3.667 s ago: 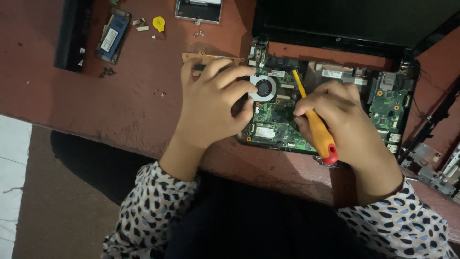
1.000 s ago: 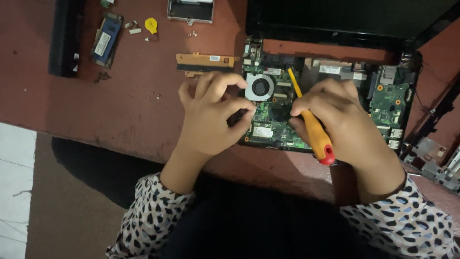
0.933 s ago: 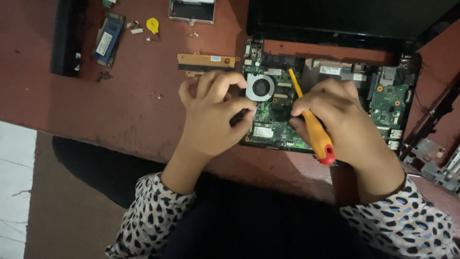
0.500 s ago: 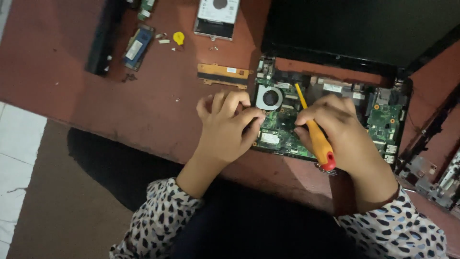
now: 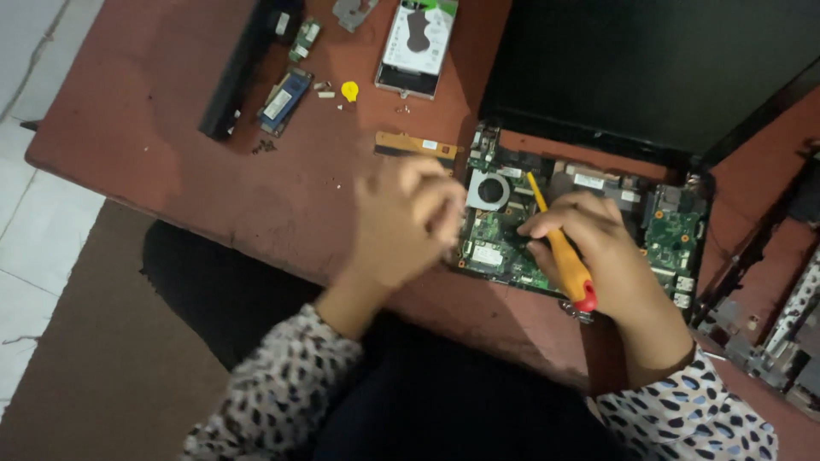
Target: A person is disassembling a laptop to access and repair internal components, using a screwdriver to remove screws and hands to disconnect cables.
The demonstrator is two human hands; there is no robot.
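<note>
Your right hand [image 5: 598, 256] grips a yellow screwdriver with a red end [image 5: 559, 256], its tip down on the green laptop motherboard [image 5: 675, 235] just beside the round fan [image 5: 489, 189]. Your left hand [image 5: 401, 224] hovers blurred at the board's left edge, fingers curled; whether they hold anything, you cannot tell.

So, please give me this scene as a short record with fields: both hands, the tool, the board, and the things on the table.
left hand: blurred, at the left edge of the circuit board
right hand: grips a screwdriver, yellow shaft, orange handle
board: green, exposed, round fan
screen: dark, behind the board
table: reddish brown
loose parts: hard drive, yellow disc, long black bar
</note>
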